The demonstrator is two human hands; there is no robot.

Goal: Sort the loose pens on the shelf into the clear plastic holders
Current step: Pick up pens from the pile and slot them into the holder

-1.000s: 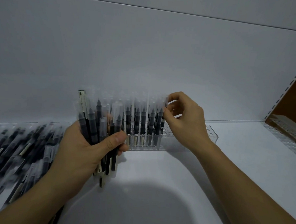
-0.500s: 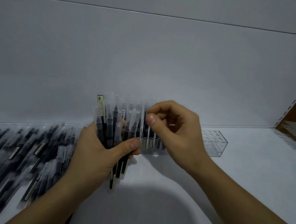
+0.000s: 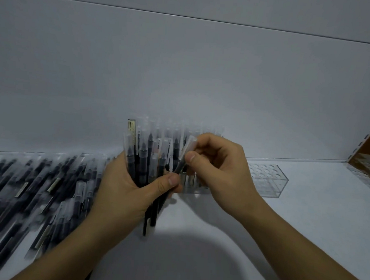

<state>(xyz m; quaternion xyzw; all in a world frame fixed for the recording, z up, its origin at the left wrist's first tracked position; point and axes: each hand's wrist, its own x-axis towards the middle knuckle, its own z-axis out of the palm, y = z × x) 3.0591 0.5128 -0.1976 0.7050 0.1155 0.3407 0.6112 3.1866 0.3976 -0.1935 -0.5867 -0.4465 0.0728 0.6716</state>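
Here, gripped in the left hand [image 3: 124, 192], a fanned bundle of pens [image 3: 143, 159]: slim dark barrels, frosted translucent caps pointing up, one with a pale printed label strip. Fingers curled behind the bundle, thumb pressed across its front.

Just right of it, pinched between thumb and forefinger of the right hand [image 3: 219, 170], a single pen [image 3: 185, 155]. Tilted, clear cap up and to the right, dark lower end down beside the left thumb. Remaining fingers of that hand curled loosely toward the palm.

Behind both hands, on the smooth white shelf [image 3: 304, 229], a clear plastic holder [image 3: 270, 182]: boxy, glossy, with rows of round holes showing across its right end. Further left in it, standing pens [image 3: 176, 142], caps up, partly hidden by the hands.

At left, spread over the shelf, a pile of loose pens [image 3: 36, 187], blurred, lying slantwise and overlapping, right up against the left hand.

At far right, part of a second clear holder [image 3: 368, 175]. Beyond everything, a matte pale back panel [image 3: 183, 75].
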